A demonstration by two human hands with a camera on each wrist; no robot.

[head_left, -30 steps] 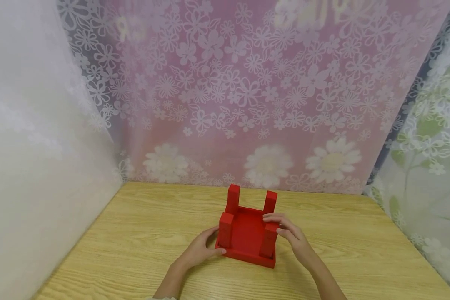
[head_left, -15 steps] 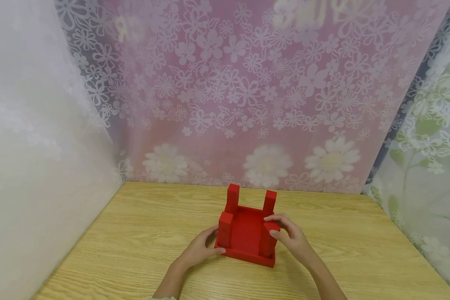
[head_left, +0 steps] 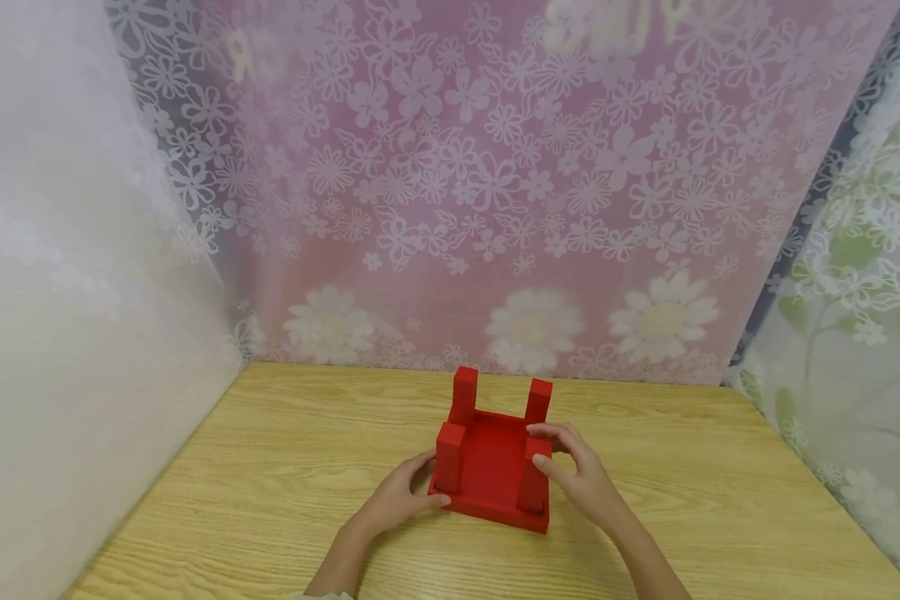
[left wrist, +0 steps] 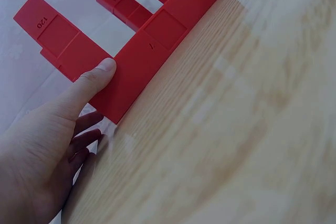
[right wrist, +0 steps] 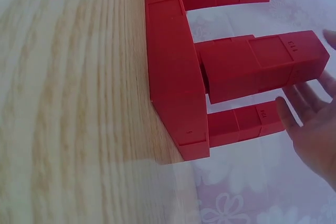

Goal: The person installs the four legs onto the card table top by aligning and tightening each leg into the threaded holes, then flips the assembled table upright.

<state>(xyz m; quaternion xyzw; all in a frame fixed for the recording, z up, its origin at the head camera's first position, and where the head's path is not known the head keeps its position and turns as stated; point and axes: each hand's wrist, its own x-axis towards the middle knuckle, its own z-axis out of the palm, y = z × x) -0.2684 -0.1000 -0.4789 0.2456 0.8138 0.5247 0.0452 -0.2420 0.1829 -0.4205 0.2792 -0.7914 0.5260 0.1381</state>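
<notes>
A red block piece (head_left: 491, 467) with a flat base and four upright posts stands on the wooden table (head_left: 270, 467). My left hand (head_left: 397, 500) rests beside its near left corner, and the thumb presses the base edge (left wrist: 152, 51) while the other fingers lie loose on the table. Beside the near right post (head_left: 532, 492) is my right hand (head_left: 579, 482). Its index finger lies behind the top of the post and its thumb at the front. In the right wrist view the fingers (right wrist: 299, 114) are straight, just past the post ends (right wrist: 262, 66).
A pink flowered curtain (head_left: 495, 208) hangs close behind the table's far edge. A white wall (head_left: 60, 333) closes the left side and a green flowered curtain (head_left: 855, 333) the right. Bare tabletop lies on both sides of the red piece.
My right hand has drawn in slightly to the left, and its thumb has come onto the top front of the near right post. The left hand and the red piece stay put.
</notes>
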